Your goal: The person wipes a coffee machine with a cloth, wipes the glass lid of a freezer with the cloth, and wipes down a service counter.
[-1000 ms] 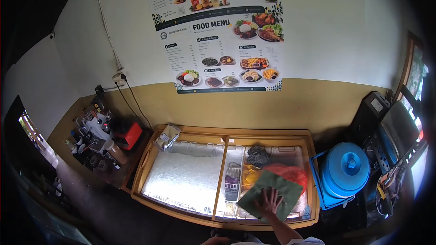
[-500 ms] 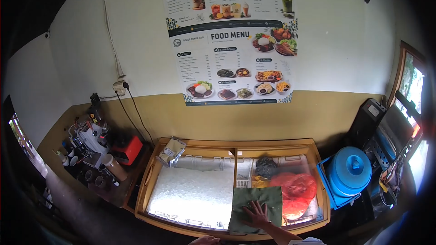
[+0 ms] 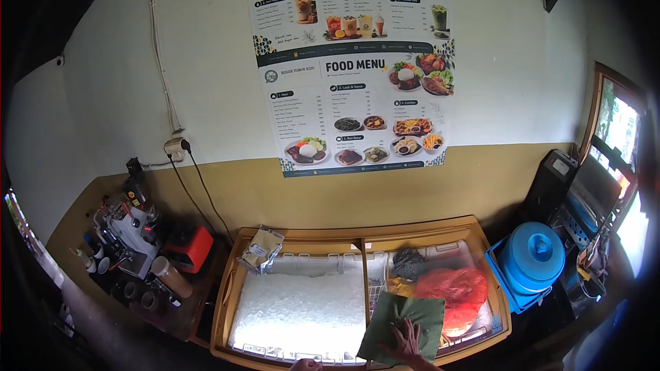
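My right hand (image 3: 408, 338) lies flat with its fingers spread on a dark green cloth (image 3: 393, 308). The cloth is spread, slightly turned, over the front of the glass top of a chest freezer (image 3: 289, 239), right of the middle divider. Beneath the right-hand pane are a red plastic bag (image 3: 454, 292), a black bag (image 3: 410, 263) and something yellow, partly covered by the cloth. Only the top of my left hand (image 3: 306, 365) shows at the bottom edge, in front of the freezer. Its fingers look curled in; whatever they hold, if anything, is hidden.
A silver pouch (image 3: 262, 247) lies on the freezer's back left corner. White ice-like frost (image 3: 302, 309) fills the left half. To the right stands a blue lidded drum (image 3: 531, 257). At left, a counter holds a coffee machine (image 3: 130, 230) and a red box (image 3: 190, 249).
My right hand and the green cloth have shifted right across the glass, and the cloth has turned a little. The whole view has tilted slightly upward. My left hand stays low at the frame edge.
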A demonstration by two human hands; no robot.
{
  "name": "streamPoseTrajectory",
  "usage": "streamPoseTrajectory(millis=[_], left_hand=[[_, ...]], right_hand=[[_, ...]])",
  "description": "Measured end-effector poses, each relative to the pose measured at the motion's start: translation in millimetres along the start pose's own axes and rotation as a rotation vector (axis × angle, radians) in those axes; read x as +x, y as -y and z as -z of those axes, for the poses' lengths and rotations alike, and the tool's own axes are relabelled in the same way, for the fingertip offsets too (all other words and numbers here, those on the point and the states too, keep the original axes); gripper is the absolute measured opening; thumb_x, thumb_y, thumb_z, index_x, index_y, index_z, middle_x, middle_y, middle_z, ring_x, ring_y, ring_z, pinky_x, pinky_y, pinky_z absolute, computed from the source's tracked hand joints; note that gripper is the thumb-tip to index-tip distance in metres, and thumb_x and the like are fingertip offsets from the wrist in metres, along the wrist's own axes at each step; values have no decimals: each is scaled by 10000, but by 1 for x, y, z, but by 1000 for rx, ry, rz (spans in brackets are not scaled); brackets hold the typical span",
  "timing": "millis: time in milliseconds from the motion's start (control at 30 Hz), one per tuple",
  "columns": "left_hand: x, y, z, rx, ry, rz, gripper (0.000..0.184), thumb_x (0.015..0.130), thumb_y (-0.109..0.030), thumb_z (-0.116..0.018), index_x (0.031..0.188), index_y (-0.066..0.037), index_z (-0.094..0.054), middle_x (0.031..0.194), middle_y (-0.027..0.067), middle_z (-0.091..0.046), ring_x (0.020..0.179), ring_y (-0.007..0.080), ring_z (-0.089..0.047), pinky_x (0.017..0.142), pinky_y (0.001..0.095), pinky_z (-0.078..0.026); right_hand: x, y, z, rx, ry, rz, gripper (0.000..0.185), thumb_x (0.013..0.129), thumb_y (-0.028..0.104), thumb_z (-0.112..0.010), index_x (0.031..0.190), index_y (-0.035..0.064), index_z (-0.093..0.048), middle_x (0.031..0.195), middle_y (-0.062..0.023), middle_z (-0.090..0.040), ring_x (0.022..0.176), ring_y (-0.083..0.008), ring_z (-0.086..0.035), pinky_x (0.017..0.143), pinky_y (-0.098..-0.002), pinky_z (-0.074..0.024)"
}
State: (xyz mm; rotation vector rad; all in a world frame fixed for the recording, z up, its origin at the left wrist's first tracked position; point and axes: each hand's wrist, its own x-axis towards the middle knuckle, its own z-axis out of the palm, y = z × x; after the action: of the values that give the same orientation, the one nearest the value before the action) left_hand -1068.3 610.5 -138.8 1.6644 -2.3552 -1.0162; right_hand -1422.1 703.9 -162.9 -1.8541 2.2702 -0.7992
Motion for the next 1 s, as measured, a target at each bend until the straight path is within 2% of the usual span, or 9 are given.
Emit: streamPoseTrajectory(millis=[67,167,300,400,500,700,833,933,1000], left_hand=[[7,4,5,-6,-16,-7,568,1017,-491,-443,748,-63,-702,692,109,-685,596,239,-616,592,439,-473],[27,6,10,-295,29,33,644,1006,-448,-511,517,-38,-603,505,108,-594,493,239,-566,534,415,-442],[42,0,19,-669,226,-122,518,1020,-435,-505,763,-19,-676,683,124,-655,633,198,-637,607,395,-502],[64,-8,1,-532,211,-196,415,1007,-399,-538,895,-27,-686,805,120,-682,810,236,-657,740,410,-518],[80,-21,-3,-421,294,-202,355,978,-375,-586,1037,-38,-682,963,132,-707,932,274,-653,824,409,-510],[88,-24,-2,-409,333,-238,358,973,-374,-590,1052,-36,-679,985,138,-707,942,269,-651,830,401,-507],[84,-17,0,-403,333,-228,361,970,-374,-593,1062,-35,-677,1000,142,-708,949,266,-650,833,395,-505],[79,-14,4,-404,331,-220,363,968,-373,-595,1070,-34,-675,1011,145,-708,954,264,-648,836,391,-504],[75,-13,5,-402,327,-221,365,966,-373,-596,1075,-33,-674,1018,147,-708,957,262,-648,838,388,-503]], right_hand=[[-18,-16,-10,-23,-101,-106,860,759,562,-746,1428,121,-433,1501,-292,-311,1440,-469,-221,1129,-707,-101],[-27,-32,-17,-86,-244,-257,811,780,495,-735,1422,105,-429,1510,-274,-301,1435,-473,-225,1132,-704,-110],[-5,-43,-22,-107,-268,-525,838,813,559,-657,1478,109,-416,1561,-299,-217,1481,-464,-128,1153,-694,-31],[26,-3,-3,-111,-194,-675,875,841,615,-597,1524,133,-339,1592,-281,-177,1501,-434,-79,1164,-664,-5],[14,2,-28,-192,-33,-306,922,818,648,-616,1528,131,-338,1601,-277,-146,1498,-444,-78,1163,-662,-9],[15,3,29,0,161,-121,961,805,684,-615,1532,125,-328,1599,-292,-124,1492,-463,-74,1155,-672,-7],[43,-37,-4,-116,-206,-725,985,796,718,-610,1559,189,-282,1608,-304,-60,1500,-464,1,1136,-699,12],[57,-15,-11,-59,-99,-726,992,793,724,-610,1565,204,-270,1616,-293,-28,1504,-455,33,1131,-708,20],[50,-3,-19,-93,38,-453,1015,779,741,-613,1566,199,-268,1615,-294,-41,1504,-456,25,1126,-716,24]])
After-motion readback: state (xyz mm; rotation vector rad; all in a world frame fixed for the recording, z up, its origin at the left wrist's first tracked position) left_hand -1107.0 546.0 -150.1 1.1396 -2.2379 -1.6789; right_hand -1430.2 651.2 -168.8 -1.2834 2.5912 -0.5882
